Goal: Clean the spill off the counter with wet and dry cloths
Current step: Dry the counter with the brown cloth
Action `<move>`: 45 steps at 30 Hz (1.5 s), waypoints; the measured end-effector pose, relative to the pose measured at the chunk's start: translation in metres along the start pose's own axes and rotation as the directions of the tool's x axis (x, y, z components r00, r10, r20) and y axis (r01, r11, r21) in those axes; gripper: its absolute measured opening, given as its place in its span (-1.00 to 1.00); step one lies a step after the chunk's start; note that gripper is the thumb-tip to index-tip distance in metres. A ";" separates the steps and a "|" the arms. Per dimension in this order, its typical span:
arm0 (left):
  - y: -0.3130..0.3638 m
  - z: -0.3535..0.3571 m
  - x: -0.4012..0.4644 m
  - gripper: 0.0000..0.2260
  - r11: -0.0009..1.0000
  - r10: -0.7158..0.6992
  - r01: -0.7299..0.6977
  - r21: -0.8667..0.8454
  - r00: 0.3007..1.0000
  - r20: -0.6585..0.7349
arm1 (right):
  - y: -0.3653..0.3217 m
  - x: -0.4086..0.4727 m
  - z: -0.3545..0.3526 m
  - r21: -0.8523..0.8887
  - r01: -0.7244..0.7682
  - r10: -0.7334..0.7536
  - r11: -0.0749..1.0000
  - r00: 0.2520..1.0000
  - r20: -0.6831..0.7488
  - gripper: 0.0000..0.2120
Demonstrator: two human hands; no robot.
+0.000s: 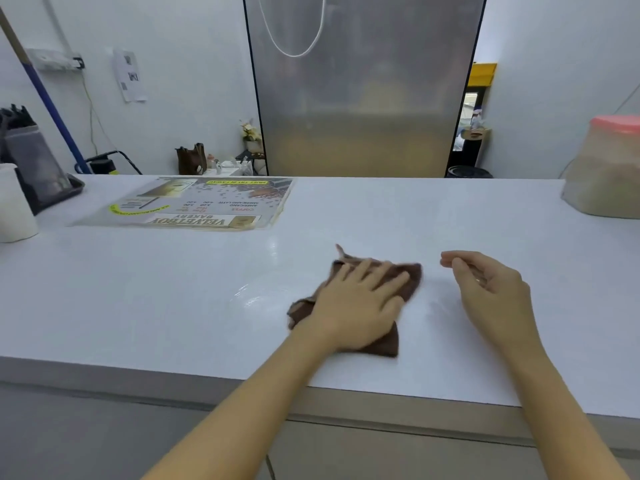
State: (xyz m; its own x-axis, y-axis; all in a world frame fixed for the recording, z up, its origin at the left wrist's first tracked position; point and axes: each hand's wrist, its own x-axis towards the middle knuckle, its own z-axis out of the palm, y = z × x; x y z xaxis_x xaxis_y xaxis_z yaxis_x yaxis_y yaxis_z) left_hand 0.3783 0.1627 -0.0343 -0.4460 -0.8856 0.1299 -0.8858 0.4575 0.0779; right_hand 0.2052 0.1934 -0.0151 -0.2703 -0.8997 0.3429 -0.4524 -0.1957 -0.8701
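Observation:
A brown cloth (pixel 408 278) lies crumpled on the white counter (pixel 138 289), near the middle. My left hand (pixel 356 299) presses flat on it with straight, spread fingers. A wet, shiny smear (pixel 256 292) glistens on the counter just left of the cloth. My right hand (pixel 491 289) hovers to the right of the cloth, fingers loosely curled, holding nothing. Only one cloth is in view.
A laminated menu sheet (pixel 194 206) lies at the back left of the counter. A white container (pixel 14 206) and a dark rack (pixel 38 168) stand at the far left. A large jar with a pink lid (pixel 606 168) stands at the far right.

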 end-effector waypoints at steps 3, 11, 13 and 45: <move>-0.008 -0.004 -0.058 -0.55 0.999 0.009 -0.010 -0.043 1.000 -0.013 | 0.000 -0.003 0.000 0.002 0.007 -0.007 1.000 1.000 0.018 -0.81; -0.123 -0.017 0.014 -0.54 0.818 -0.575 0.575 0.025 0.817 0.034 | -0.005 -0.008 0.005 -0.017 0.040 -0.037 0.999 0.989 0.143 -0.80; -0.091 -0.011 0.037 -0.55 0.866 -0.500 0.499 0.024 0.866 0.027 | -0.005 -0.011 0.004 -0.001 0.036 -0.035 0.999 0.990 0.136 -0.79; 0.053 0.002 -0.021 -0.58 0.965 -0.260 0.260 -0.036 0.966 0.014 | 0.001 -0.014 -0.012 0.114 0.124 -0.129 0.986 0.991 0.044 -0.78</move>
State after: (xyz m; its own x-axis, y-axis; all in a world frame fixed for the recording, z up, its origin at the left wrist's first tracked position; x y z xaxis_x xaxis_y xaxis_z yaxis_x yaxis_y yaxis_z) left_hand 0.3410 0.2054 -0.0347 -0.2022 -0.9751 0.0912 -0.9662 0.2138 0.1442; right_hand 0.1985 0.2106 -0.0165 -0.1722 -0.8829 0.4368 -0.3821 -0.3488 -0.8558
